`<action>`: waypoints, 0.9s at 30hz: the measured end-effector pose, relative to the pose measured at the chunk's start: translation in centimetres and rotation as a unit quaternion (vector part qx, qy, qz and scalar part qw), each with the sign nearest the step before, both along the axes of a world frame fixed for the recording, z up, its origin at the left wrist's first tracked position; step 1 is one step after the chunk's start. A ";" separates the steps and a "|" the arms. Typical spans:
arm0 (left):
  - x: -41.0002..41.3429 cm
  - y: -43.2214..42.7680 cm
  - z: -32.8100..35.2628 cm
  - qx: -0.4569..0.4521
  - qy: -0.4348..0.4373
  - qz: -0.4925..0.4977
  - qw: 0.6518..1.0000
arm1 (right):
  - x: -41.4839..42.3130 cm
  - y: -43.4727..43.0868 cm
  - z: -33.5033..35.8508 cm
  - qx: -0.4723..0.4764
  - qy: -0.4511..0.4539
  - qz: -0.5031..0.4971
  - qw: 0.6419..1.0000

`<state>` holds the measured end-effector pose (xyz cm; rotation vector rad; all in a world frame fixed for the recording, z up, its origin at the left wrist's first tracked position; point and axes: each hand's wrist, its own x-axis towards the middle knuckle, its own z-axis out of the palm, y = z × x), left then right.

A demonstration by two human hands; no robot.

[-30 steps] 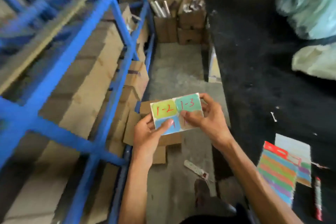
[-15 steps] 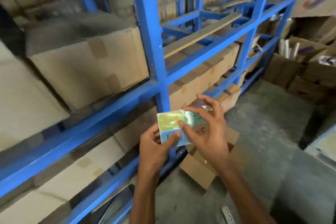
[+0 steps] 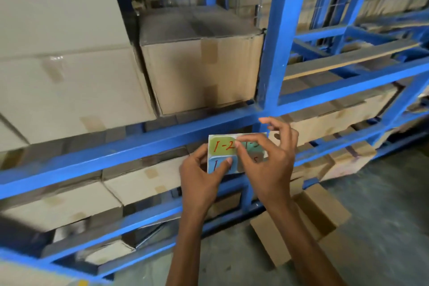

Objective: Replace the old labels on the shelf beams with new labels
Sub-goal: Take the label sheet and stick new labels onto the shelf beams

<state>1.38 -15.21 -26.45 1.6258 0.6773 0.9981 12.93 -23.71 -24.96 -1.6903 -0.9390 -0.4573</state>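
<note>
Hands meet on the label sheet: left hand grips it, right hand pinches its teal label.

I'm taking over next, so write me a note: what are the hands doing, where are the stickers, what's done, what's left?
Left hand holds the label sheet, thumb on its blue label.
Right hand: its fingers pinch the sheet beside the green 1-2 label.
Sheet is in front of the blue shelf beam.
Done: no label on the beam in view.
Left: peel one, stick it on.
</note>
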 end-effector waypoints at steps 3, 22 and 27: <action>0.6 0.2 -0.5 0.063 0.017 0.074 0.995 | 0.3 0.6 -0.1 -0.017 0.002 0.028 0.999; 0.3 4.1 1.1 -0.023 -0.011 0.146 0.989 | 1.7 5.7 6.1 0.065 0.220 0.282 0.931; -0.7 6.4 5.4 -0.026 -0.074 0.133 0.988 | 2.3 9.4 13.5 0.101 0.139 0.341 0.924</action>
